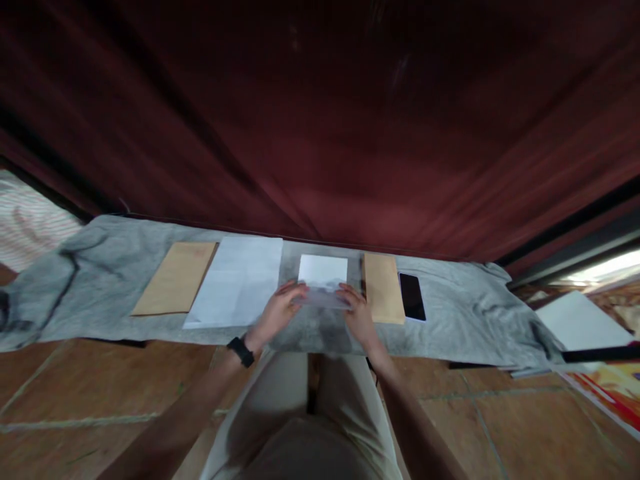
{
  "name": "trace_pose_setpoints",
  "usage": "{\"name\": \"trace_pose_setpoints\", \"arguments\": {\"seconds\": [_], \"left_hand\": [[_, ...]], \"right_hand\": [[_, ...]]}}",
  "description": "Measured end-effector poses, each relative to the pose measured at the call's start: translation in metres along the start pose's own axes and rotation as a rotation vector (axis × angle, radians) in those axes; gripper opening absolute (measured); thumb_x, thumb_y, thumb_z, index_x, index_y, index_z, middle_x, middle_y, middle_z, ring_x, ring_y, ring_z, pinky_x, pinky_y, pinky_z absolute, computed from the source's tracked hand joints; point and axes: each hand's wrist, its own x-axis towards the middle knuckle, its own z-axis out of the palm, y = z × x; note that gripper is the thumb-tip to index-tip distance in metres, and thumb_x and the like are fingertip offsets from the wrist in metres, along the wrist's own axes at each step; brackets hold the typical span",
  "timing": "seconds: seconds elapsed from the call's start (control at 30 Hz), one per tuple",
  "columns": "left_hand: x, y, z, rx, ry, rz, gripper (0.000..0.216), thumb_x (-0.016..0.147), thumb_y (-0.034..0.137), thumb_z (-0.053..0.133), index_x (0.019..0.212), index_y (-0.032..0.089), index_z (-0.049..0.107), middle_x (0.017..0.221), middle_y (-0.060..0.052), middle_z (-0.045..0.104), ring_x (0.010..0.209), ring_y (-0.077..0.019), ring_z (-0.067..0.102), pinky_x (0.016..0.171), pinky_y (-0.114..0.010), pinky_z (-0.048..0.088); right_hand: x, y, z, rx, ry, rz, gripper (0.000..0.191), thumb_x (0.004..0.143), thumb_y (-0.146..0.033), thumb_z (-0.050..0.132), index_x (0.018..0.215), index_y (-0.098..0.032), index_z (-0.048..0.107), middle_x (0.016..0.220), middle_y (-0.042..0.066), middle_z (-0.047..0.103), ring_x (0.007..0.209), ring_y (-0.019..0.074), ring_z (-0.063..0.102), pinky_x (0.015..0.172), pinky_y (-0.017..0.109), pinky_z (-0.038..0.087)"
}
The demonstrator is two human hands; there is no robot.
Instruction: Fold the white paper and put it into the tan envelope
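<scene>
In the middle of the grey cloth lies a small white sheet of paper (324, 268), its near part lifted and blurred as if bent up or folded. My left hand (283, 310), with a dark watch on the wrist, pinches the sheet's near left side. At the near right side, the fingers of my right hand (359, 315) close on the same sheet. Large white sheets (240, 283) lie to the left of my left hand. Just right of my right hand is a narrow brown envelope (383, 290).
A larger brown envelope (175, 279) lies at the left, partly beside the white sheets. A phone (412, 297) rests right of the narrow envelope. The wrinkled grey cloth (465, 307) covers the long surface. Behind it rises a dark red fabric wall (320, 167). Tiled floor (100, 393) shows below.
</scene>
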Motion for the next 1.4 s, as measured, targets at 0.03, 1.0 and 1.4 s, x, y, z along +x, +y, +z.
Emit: {"name": "trace_pose_setpoints", "arguments": {"seconds": [0.03, 1.0, 1.4], "left_hand": [[-0.015, -0.007, 0.009, 0.063, -0.048, 0.02, 0.024, 0.08, 0.007, 0.055, 0.092, 0.023, 0.067, 0.12, -0.005, 0.075, 0.121, -0.0232, 0.065, 0.116, -0.049, 0.042], [0.009, 0.021, 0.1, 0.377, -0.454, 0.315, 0.046, 0.106, 0.034, 0.038, 0.149, 0.021, 0.05, 0.161, -0.008, 0.041, 0.152, -0.0203, 0.031, 0.126, -0.043, 0.022], [0.001, -0.054, 0.049, 0.524, -0.222, 0.063, 0.051, 0.104, 0.039, 0.041, 0.151, 0.019, 0.048, 0.16, -0.012, 0.043, 0.151, -0.0271, 0.035, 0.125, -0.051, 0.028]], "right_hand": [[-0.015, 0.005, 0.006, -0.07, -0.056, -0.012, 0.055, 0.073, 0.001, 0.05, 0.115, -0.025, 0.074, 0.135, 0.006, 0.067, 0.132, 0.0229, 0.057, 0.115, 0.045, 0.044], [-0.097, 0.015, 0.013, -0.362, -0.224, -0.247, 0.048, 0.093, -0.004, 0.05, 0.135, -0.024, 0.064, 0.139, 0.008, 0.065, 0.134, 0.0216, 0.056, 0.118, 0.047, 0.043], [-0.098, 0.009, 0.008, -0.332, -0.246, -0.193, 0.048, 0.094, -0.006, 0.05, 0.138, -0.023, 0.062, 0.148, 0.008, 0.058, 0.139, 0.0227, 0.052, 0.12, 0.049, 0.04]]}}
